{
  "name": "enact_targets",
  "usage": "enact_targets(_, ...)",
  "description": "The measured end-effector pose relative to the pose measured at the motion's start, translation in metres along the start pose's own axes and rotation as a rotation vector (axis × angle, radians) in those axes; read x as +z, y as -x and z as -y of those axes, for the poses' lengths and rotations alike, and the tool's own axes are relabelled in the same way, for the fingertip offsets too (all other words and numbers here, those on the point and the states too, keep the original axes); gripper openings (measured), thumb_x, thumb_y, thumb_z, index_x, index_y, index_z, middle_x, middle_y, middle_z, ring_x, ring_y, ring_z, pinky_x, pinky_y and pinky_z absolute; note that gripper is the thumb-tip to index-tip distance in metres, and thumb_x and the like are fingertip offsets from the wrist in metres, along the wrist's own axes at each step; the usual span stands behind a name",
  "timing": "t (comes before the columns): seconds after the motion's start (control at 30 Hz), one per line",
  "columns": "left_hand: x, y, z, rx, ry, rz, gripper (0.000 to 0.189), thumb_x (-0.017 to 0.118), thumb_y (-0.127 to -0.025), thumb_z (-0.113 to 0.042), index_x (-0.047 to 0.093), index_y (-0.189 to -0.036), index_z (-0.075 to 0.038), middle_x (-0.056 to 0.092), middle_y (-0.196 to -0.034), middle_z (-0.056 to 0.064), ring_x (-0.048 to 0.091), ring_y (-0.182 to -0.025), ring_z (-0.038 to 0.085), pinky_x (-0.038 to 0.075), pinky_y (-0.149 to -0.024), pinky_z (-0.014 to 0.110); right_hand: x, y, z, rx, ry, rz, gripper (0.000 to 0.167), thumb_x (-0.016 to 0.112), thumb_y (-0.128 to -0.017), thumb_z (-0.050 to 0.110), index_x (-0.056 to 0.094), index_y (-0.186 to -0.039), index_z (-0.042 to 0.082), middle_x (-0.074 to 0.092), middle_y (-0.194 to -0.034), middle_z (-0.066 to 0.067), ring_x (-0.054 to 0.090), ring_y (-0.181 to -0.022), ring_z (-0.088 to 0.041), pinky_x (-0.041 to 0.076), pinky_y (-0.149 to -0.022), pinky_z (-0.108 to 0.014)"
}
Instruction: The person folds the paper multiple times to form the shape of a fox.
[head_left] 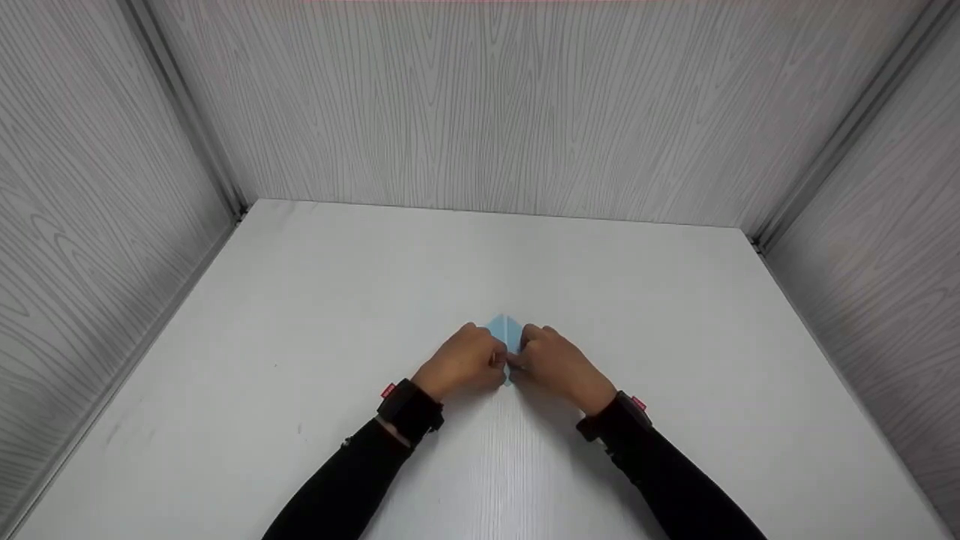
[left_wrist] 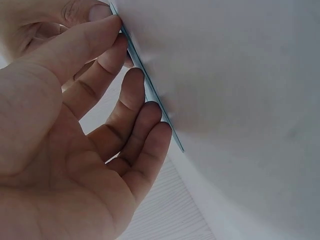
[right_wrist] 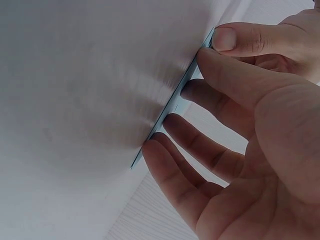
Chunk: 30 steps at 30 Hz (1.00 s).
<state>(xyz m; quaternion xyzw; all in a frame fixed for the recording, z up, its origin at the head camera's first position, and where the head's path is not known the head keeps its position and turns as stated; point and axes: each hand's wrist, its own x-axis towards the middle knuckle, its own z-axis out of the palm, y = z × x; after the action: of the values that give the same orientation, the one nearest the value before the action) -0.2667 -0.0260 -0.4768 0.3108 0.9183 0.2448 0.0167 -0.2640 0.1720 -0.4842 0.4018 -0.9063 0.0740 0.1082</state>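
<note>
A small light-blue sheet of folded paper (head_left: 514, 333) lies on the white table, with a pale line down its middle; its pointed far end shows beyond the hands. My left hand (head_left: 469, 358) holds its left side, fingers bent. From the right, my right hand (head_left: 561, 367) holds the other side, thumb close to the middle line. In the left wrist view the paper (left_wrist: 167, 116) appears edge-on, thumb and fingertips along it. Likewise, the right wrist view has the fingertips lined up along the thin paper edge (right_wrist: 172, 102). The hands cover much of the sheet.
The white tabletop (head_left: 360, 285) spreads around the hands. Grey wood-grain panels stand at the back (head_left: 480, 112), on the left (head_left: 67, 225) and on the right (head_left: 870, 247). Both wrists wear black bands, with black sleeves below them.
</note>
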Motion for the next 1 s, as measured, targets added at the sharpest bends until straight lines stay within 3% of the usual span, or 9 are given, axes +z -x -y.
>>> enact_targets(0.3,-0.001,-0.001,0.003,-0.026,0.035,-0.004,0.022,0.071,-0.083,0.005,0.064,-0.066,-0.007,0.042,-0.060,-0.008,0.040,-0.068,0.014,0.035,-0.071,0.030,0.001,0.000,-0.002,-0.055,0.089,-0.002,0.012,0.081,-0.090,0.012,0.082,-0.102,0.012,0.057,-0.081,-0.010,0.044,-0.069,-0.018,0.042,-0.066,-0.030)
enact_targets(0.57,-0.005,0.001,0.008,-0.088,0.102,-0.037,0.027,0.073,-0.078,0.007,0.058,-0.062,-0.009,0.045,-0.062,-0.007,0.042,-0.064,0.014,0.035,-0.059,0.027,0.000,0.001,-0.001,-0.022,0.066,0.032,0.020,0.083,-0.088,0.018,0.083,-0.107,0.013,0.059,-0.086,-0.011,0.050,-0.072,-0.019,0.045,-0.070,-0.031)
enact_targets(0.8,-0.006,-0.001,0.014,-0.123,0.078,-0.051,0.023,0.074,-0.079,0.007,0.064,-0.064,-0.007,0.049,-0.064,-0.006,0.045,-0.067,0.014,0.039,-0.063,0.028,0.001,0.001,-0.001,0.001,0.033,0.017,0.019,0.082,-0.089,0.018,0.082,-0.104,0.006,0.060,-0.087,-0.011,0.053,-0.074,-0.019,0.048,-0.071,-0.033)
enact_targets(1.0,-0.010,-0.001,0.019,-0.149,0.041,-0.092,0.022,0.074,-0.081,0.005,0.063,-0.065,-0.007,0.050,-0.065,-0.004,0.046,-0.068,0.015,0.040,-0.064,0.029,0.001,0.003,-0.001,-0.034,0.051,0.006,0.021,0.085,-0.087,0.018,0.083,-0.107,0.011,0.060,-0.088,-0.010,0.057,-0.079,-0.020,0.048,-0.075,-0.032)
